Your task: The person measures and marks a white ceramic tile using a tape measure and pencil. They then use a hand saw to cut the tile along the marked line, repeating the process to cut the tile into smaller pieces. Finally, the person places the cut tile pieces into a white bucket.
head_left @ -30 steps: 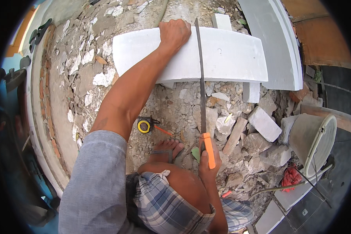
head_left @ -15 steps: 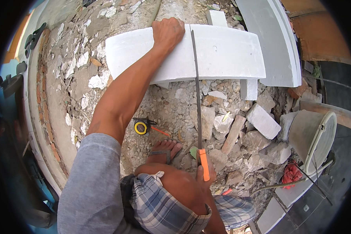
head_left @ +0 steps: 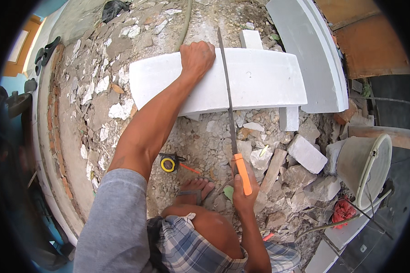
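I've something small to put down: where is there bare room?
The top of the white block is bare from the saw blade to its right end. Gravel lies fairly open between the block and the tape measure. It is crowded right of the saw handle, with rubble up to the bucket.

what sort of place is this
Probably a small building or renovation site: broken rubble lies about, a white slab rests across smaller white blocks, and an orange-handled saw crosses the slab.

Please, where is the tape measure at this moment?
In the head view, the tape measure lies left of centre on the gravel, near the sandalled foot.
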`<state>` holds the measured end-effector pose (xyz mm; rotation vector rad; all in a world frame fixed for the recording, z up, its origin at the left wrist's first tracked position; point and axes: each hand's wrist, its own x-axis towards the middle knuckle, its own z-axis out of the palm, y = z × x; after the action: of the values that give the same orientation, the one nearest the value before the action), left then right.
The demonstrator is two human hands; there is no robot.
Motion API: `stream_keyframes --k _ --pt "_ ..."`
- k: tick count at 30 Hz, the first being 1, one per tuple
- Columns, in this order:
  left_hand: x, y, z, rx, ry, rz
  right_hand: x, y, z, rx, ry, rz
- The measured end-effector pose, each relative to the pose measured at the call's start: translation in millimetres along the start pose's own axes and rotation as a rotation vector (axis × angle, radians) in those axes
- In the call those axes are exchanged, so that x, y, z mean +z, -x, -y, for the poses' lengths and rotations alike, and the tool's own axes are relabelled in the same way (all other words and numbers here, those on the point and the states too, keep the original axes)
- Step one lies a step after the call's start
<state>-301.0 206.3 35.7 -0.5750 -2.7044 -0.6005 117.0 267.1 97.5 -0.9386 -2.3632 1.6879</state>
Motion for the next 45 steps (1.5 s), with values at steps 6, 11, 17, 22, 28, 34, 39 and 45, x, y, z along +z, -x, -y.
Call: stream_keyframes --k 6,11,17,22,28,34,39,45 --pt "-2.1 -1.4 -6.0 0.006 0.056 -0.035 -25.1 90.4 -34.7 -0.115 0.1 -0.027" --pt "-1.2 -3.4 -2.0 0.04 0.031 -0.021 1.0 -17.8 13.4 -0.063 -0.004 -0.024" --pt "2.7 -9.4 7.2 0.064 0.031 -0.039 -21.1 98.7 -32.0 -0.084 0.045 -0.027" --pt "6.1 -7.8 1.0 0.052 0.023 -0.028 3.9 9.5 -15.3 -0.007 -0.049 -0.017" --pt "11.3 -4.5 9.8 0.061 -0.02 0.015 -22.2 89.1 -11.1 0.006 0.061 -0.049" --pt "10.0 -10.7 15.4 0.009 0.022 -0.036 -104.0 195.0 5.5 -0.14 0.157 -0.263" --pt "-43.7 0.4 16.4 -0.2 0.489 -0.121 -97.6 188.5 -26.5 -0.061 0.133 -0.519" --pt "-112.7 31.7 186.0 -0.509 0.226 -0.078 -54.0 200.3 -72.9 0.208 0.281 -0.418"
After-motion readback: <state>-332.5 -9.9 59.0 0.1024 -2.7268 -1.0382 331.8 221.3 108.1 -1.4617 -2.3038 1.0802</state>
